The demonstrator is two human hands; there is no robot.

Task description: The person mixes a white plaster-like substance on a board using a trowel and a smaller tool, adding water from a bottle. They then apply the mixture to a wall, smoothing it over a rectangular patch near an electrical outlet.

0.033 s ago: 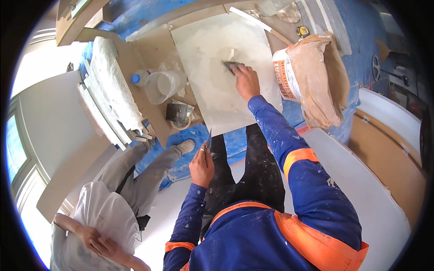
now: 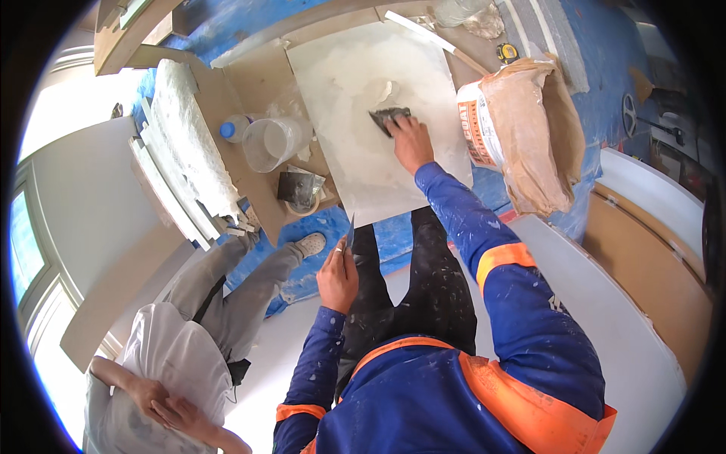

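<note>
My right hand (image 2: 413,144) grips a dark, flat putty scraper (image 2: 387,119) over a whitish board (image 2: 344,83). Its blade lies close to the board's surface, just below a small lump of cream-coloured putty (image 2: 388,92). Thin smears of the same material cover the board around it. Nearer my body, my left hand (image 2: 338,280) is closed on a thin-bladed scraper (image 2: 351,231), held upright, its blade seen nearly edge-on and its handle mostly hidden by my fingers.
Left of the board stand a clear plastic bucket (image 2: 271,144), a blue-capped bottle (image 2: 233,129) and a dark square plate (image 2: 295,187) near a tape roll (image 2: 304,207). An open paper sack (image 2: 522,136) and tape measure (image 2: 507,53) lie right. Another person (image 2: 178,363) is at lower left.
The scraper in my right hand has turned, so more of its dark face shows, and the hand has shifted slightly down and left. My left hand stays in place.
</note>
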